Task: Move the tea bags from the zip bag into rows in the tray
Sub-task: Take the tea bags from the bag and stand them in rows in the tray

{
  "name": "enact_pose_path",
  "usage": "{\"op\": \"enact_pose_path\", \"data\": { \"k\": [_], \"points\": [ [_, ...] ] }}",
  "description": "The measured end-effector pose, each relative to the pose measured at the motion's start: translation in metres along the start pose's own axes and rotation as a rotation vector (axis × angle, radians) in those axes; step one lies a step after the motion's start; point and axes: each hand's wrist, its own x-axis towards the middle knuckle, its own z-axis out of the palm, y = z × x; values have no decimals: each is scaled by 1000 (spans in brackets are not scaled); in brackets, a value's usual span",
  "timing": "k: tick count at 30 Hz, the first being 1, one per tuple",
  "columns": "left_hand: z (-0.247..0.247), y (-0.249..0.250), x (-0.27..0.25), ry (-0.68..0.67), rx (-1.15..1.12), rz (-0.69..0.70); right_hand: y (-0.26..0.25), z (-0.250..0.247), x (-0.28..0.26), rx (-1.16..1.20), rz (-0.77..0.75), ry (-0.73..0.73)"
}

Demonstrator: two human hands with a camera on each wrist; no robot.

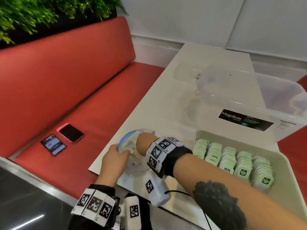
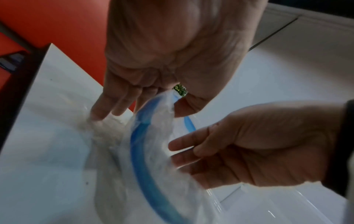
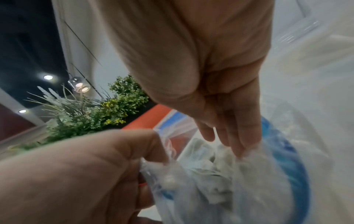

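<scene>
The clear zip bag [image 1: 127, 140] with a blue zip rim lies on the white table, left of the tray [image 1: 287, 176]. My left hand [image 1: 122, 154] pinches the bag's rim [image 2: 138, 145] between thumb and fingers and holds the mouth apart. My right hand [image 1: 142, 143] reaches into the mouth with straight fingers [image 3: 239, 136], their tips among the loose tea bags [image 3: 206, 166] inside. In the left wrist view the right hand [image 2: 184, 151] comes in from the right. Several rows of green-and-white tea bags [image 1: 230, 160] stand in the tray.
A clear Megabox storage tub [image 1: 249, 100] stands just behind the tray. Two phones [image 1: 70, 132] [image 1: 53, 144] lie on the red bench left of the table. The bag sits close to the table's left edge [image 1: 106, 156]. Green plants top the bench back.
</scene>
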Motion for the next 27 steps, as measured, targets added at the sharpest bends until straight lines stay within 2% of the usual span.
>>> {"op": "enact_pose_path", "data": {
  "k": [3,5,6,10,12,15,19,23,27],
  "points": [
    [-2,-1,2,19,31,34,4,-4,-4,192,-93,178],
    [-4,1,4,24,28,16,9,-5,-12,337,-169,149],
    [-5,2,4,17,13,7,12,1,-11,479,-165,180],
    [-11,6,8,-42,-77,-24,2,15,-4,703,-142,276],
    [-14,10,8,-74,-93,-39,2,14,-8,744,-98,341],
    [-16,15,5,-129,-84,-20,-3,11,-11,681,-59,420],
    [-17,12,3,-156,-56,31,-4,7,-11,723,1,423],
    [-14,7,1,-244,-99,-59,-4,9,-8,869,57,424],
    [-8,3,4,-252,-163,-92,-1,13,-12,914,88,444]
  ]
}}
